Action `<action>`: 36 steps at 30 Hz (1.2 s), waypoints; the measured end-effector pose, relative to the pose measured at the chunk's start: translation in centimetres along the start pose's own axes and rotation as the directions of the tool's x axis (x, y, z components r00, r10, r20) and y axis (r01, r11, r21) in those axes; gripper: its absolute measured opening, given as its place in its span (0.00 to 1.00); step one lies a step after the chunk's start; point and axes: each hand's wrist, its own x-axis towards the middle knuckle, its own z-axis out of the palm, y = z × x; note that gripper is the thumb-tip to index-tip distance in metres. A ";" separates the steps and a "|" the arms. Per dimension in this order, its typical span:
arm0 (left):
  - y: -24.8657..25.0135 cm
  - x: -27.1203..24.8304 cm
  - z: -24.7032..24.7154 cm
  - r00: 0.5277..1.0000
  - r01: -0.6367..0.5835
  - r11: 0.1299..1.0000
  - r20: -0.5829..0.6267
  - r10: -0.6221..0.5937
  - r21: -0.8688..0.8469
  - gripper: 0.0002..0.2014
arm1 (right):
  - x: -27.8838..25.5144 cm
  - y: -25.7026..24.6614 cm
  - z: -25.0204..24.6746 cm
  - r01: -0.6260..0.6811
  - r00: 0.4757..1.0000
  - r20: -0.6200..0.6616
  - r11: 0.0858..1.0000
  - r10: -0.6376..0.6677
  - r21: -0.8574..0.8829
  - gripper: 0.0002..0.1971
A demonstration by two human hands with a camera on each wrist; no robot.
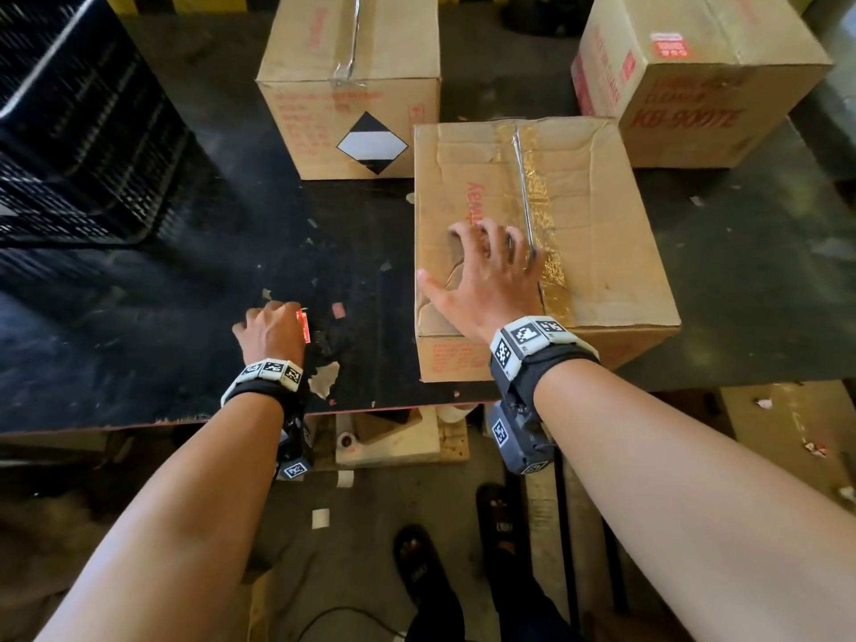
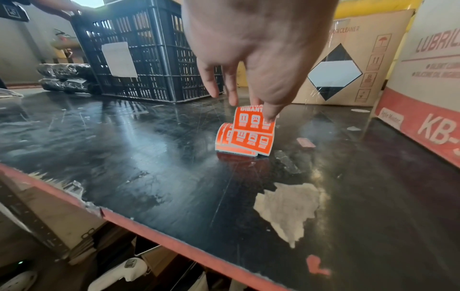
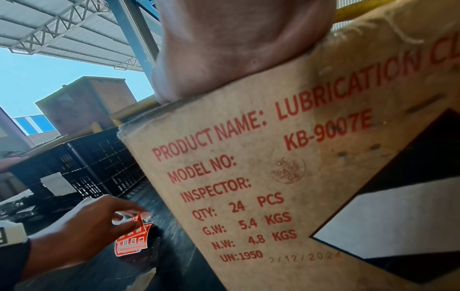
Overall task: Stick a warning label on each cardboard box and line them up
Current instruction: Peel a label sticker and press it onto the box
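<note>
Three cardboard boxes stand on the black table point(image 1: 139, 345). On the top of the near box point(image 1: 602, 252) my right hand point(image 1: 481, 252) rests flat with fingers spread; the right wrist view shows its printed front point(image 3: 248, 187). To its left my left hand point(image 1: 278, 317) pinches a folded strip of orange warning labels point(image 2: 248, 135) by its upper end, while the strip's lower end touches the table. The far box point(image 1: 352, 85) bears a black-and-white diamond. The far right box point(image 1: 695, 85) carries a small red sticker point(image 1: 667, 44) on top.
A black plastic crate point(image 1: 78, 132) fills the table's far left, and another person's hand point(image 2: 57, 7) rests on it. Torn patches and paper scraps point(image 1: 324, 379) mark the table near its front edge point(image 1: 185, 421). Below are my sandalled feet point(image 1: 426, 567) and floor clutter.
</note>
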 end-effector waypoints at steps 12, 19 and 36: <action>4.4 -3.8 -7.4 0.962 -0.186 0.850 -0.269 0.054 -0.493 0.17 | 0.0 0.2 -1.2 -0.008 0.992 0.123 0.999 0.003 0.033 0.38; 10.6 -5.7 -14.2 0.928 -0.360 0.679 -0.322 0.189 -0.640 0.17 | 1.2 1.7 -6.8 0.033 0.972 0.198 0.910 -0.125 0.412 0.19; 18.2 -7.5 -17.4 0.864 -0.312 0.457 -0.048 0.502 -0.833 0.19 | 2.1 6.3 -13.6 0.195 0.965 0.036 0.805 -0.259 0.560 0.05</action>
